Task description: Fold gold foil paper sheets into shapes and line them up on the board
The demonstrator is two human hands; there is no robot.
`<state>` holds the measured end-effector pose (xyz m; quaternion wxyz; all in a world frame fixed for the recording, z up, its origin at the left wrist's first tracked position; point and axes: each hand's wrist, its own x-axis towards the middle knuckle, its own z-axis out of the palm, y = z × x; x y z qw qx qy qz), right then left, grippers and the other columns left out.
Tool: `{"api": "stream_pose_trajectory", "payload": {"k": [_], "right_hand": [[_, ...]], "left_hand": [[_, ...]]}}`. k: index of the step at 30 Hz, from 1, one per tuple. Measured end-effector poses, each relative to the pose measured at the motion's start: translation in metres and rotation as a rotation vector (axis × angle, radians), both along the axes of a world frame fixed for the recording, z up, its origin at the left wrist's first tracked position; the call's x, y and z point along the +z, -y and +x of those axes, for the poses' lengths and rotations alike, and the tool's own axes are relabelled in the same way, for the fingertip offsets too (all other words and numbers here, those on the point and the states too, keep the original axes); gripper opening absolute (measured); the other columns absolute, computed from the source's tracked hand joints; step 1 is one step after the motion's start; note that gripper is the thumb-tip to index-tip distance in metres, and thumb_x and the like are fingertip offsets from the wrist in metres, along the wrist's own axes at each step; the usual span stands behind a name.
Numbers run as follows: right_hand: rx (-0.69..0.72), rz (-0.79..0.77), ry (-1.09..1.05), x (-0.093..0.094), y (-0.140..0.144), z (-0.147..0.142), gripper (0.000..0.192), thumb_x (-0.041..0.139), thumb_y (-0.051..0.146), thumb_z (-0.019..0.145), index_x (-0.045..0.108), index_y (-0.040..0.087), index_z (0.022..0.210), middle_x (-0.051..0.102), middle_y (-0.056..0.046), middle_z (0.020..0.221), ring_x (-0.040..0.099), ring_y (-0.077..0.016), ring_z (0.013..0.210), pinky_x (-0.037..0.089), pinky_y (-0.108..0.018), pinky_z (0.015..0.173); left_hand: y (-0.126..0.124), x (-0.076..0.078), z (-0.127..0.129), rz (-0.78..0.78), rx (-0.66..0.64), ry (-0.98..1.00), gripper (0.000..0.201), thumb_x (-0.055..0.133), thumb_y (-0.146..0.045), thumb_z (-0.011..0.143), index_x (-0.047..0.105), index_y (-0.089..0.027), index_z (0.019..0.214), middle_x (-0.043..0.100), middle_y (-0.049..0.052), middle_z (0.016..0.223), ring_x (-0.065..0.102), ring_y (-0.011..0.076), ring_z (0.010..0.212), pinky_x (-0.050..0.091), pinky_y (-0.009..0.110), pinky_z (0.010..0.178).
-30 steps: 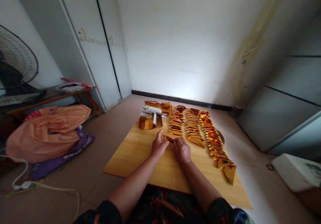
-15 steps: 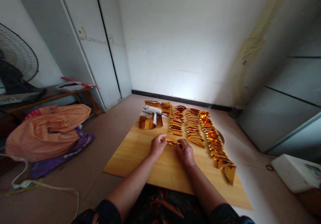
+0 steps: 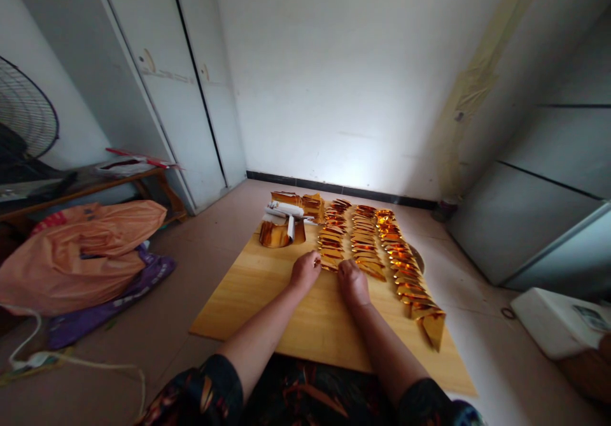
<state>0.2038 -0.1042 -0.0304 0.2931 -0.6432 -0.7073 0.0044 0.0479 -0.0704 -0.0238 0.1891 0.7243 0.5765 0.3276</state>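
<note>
Folded paper [image 3: 329, 268]: gold, just below centre of frame, between 2 hands, at the lower end of the left row [image 3: 333, 238].
Left hand [image 3: 305, 273]: fingers pinched on the paper's left end.
Right hand [image 3: 354, 282]: fingers curled in, appearing to grasp its right end; fingertips partly hidden.
Rows: 3 of gold pieces, right of centre on the wooden board [image 3: 248, 292].
Handling, judged: light, even pressure at both ends should spare the creases; keep knuckles off neighbouring pieces, as thin paper likely shifts easily.
</note>
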Motion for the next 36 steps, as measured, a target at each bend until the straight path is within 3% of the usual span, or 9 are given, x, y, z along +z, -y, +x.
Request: {"api": "stream_pose_trajectory", "payload": {"k": [19,29,36], "right_hand": [[-0.101,-0.082,0.143,0.010,0.002,-0.003,0.020,0.044,0.019,0.089,0.062,0.020,0.080,0.062,-0.003,0.084,0.052,-0.0114,0.063,0.027,-0.024,0.054],[-0.144,-0.158,0.188,0.018,-0.001,-0.005,0.017,0.044,0.023,0.091,0.061,0.020,0.086,0.060,-0.003,0.089,0.049,-0.0097,0.060,0.019,-0.023,0.050],[-0.156,-0.182,0.237,0.017,-0.005,-0.004,0.019,0.042,0.024,0.093,0.060,0.021,0.090,0.060,-0.004,0.093,0.052,-0.0095,0.060,0.023,-0.023,0.049]], "left_hand": [[-0.009,-0.006,0.004,0.063,-0.035,-0.131,0.012,0.054,-0.010,0.078,0.061,-0.019,0.080,0.063,0.003,0.082,0.056,0.0155,0.083,0.041,0.024,0.077],[-0.007,0.003,0.005,0.085,-0.044,-0.245,0.007,0.054,-0.013,0.079,0.058,-0.019,0.078,0.058,0.004,0.086,0.053,0.0171,0.083,0.040,0.025,0.075],[-0.010,0.006,0.007,0.070,-0.012,-0.277,0.001,0.058,-0.017,0.080,0.058,-0.018,0.080,0.056,0.005,0.088,0.053,0.0170,0.081,0.040,0.026,0.072]]}}
